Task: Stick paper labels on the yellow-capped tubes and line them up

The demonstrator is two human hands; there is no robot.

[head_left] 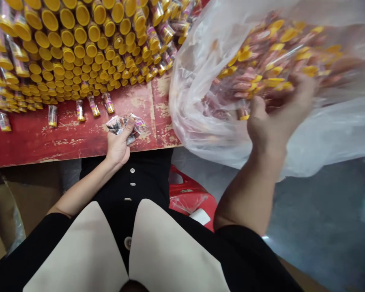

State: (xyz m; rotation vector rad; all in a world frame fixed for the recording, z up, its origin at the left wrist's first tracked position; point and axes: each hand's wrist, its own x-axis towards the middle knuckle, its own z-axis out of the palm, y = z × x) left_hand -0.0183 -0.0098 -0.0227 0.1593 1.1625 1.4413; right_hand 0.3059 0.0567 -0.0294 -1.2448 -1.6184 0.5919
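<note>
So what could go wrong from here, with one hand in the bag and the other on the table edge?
The clear plastic bag hangs past the red table edge, so the right hand digging in could tip yellow-capped tubes to the floor. The left hand pins a loose bundle of small packets near the edge; some may slip off. The stacked tubes behind could roll if bumped.

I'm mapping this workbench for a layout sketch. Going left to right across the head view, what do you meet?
Massed yellow-capped tubes → left hand gripping small wrappers on the red table → right hand → clear plastic bag of more tubes.
</note>
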